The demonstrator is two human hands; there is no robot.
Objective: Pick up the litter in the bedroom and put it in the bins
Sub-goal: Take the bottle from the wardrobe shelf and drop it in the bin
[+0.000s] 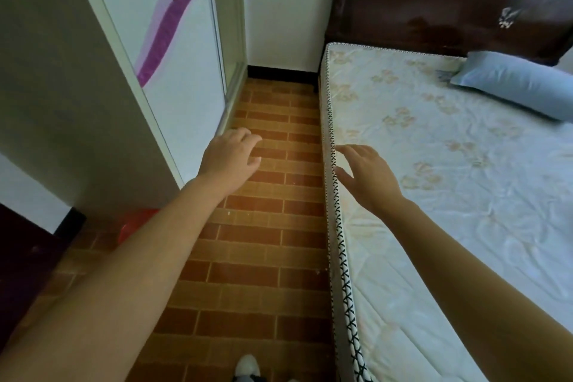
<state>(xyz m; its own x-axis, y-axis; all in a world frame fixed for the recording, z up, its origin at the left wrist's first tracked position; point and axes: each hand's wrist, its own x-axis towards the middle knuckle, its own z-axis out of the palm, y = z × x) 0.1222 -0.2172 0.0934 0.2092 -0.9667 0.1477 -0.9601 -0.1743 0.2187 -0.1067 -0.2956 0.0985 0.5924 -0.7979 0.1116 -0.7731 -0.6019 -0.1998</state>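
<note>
Both hands are empty. The left hand (231, 155) is held out over the floor (263, 257) beside the bed (449, 195), fingers loosely spread and curled a little, holding nothing. The right hand (367, 175) hovers over the bed's near edge, fingers apart, also holding nothing; whether it touches the mattress cannot be told.

No clear litter shows. Beside the bed the floor strip carries only a few tiny pale specks, too small to identify. Something red (136, 223), possibly a bin, sits on the floor left of the bed, mostly hidden behind the left forearm. A blue pillow (514, 84) lies at the head of the bed, and a wardrobe (173, 71) faces the bed across the strip.

By my judgement the person is searching for litter. The risk is missing pieces: the arm hides the red thing and the floor around it, and under the bed is out of sight. The passage beside the bed is narrow, so a forward reach could knock the wardrobe door or lose balance. A shoe (246, 366) stands at the strip's near end.
</note>
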